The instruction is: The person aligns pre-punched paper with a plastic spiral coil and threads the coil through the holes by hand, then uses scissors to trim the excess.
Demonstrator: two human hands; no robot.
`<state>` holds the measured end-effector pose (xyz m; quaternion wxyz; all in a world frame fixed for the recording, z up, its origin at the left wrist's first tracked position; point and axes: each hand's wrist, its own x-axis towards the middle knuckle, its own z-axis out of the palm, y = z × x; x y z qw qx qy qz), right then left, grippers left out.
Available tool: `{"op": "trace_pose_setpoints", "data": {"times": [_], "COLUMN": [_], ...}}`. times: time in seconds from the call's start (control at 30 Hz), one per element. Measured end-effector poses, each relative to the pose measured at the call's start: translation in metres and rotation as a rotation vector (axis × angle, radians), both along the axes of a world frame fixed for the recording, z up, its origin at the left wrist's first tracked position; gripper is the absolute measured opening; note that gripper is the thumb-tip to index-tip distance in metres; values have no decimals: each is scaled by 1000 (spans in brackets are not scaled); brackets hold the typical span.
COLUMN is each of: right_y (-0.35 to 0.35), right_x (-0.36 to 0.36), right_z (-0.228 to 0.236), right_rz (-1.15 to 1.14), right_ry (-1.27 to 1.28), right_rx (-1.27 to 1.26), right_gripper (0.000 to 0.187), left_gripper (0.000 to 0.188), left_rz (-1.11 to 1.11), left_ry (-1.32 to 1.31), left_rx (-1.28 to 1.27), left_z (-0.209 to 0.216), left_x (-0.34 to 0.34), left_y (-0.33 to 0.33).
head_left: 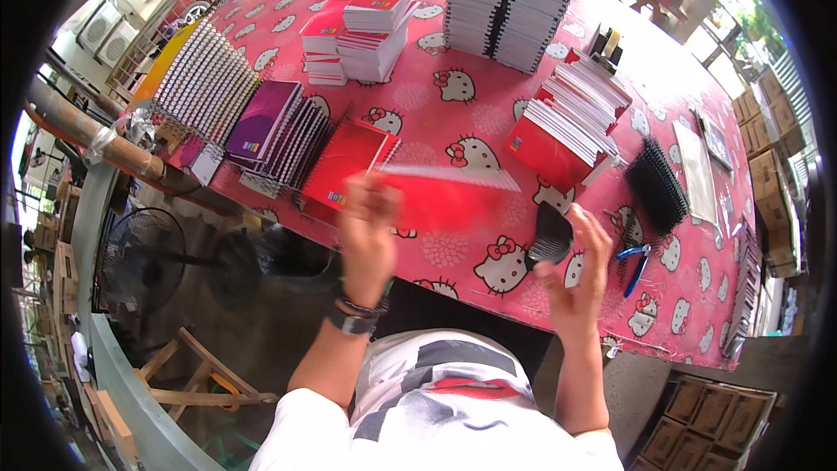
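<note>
My left hand (368,231) is closed on the left end of a red notebook (449,201), which is smeared by motion above the table. My right hand (582,266) is open, thumb and fingers apart. Beside its fingertips is a dark curved object (552,231) of a kind I cannot make out; whether they touch is unclear. Left of the moving notebook, more red spiral notebooks (344,166) lie at the table's near edge. To the right of my right hand are blue-handled pliers (639,266) and a bundle of black spiral binding coils (656,185).
The table's pink patterned cover (453,283) lies under everything. Purple notebooks (266,122) and yellow-covered ones (196,70) are stacked at left. Red-covered pads (375,26), tall spiral-bound stacks (514,4) and a leaning red-covered pile (571,122) stand farther back. A fan (144,257) is below left.
</note>
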<state>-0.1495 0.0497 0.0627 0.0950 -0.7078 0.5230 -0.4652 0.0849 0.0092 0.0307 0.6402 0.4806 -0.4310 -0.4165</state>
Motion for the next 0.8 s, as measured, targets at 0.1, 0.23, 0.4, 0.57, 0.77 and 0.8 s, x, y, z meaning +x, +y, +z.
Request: {"op": "trace_pose_setpoints", "data": {"times": [0.1, 0.23, 0.4, 0.57, 0.77, 0.8], "right_y": [2, 8, 8, -24, -105, -123], "right_x": [-26, -32, -24, 20, 79, 91], "right_z": [-13, -37, -45, -68, -108, -110], "right_rz": [-103, 7, 120, 347, 318, 322], "right_ry": [-124, -114, -91, -273, -441, -375], "right_rx": [52, 189, 288, 368, 347, 220], "right_gripper": [38, 26, 22, 18, 21, 27], "left_gripper": [22, 19, 14, 13, 21, 22], "left_rz": [221, 140, -67, -144, 278, 427], "left_ry": [65, -386, -1193, -1729, -932, -854], "left_rx": [-92, -18, -339, -465, -411, -381], "left_z": [-10, 40, 66, -6, -12, -23], "left_x": [59, 99, 84, 66, 67, 72], "left_y": [-20, -20, -74, -116, -54, -36]}}
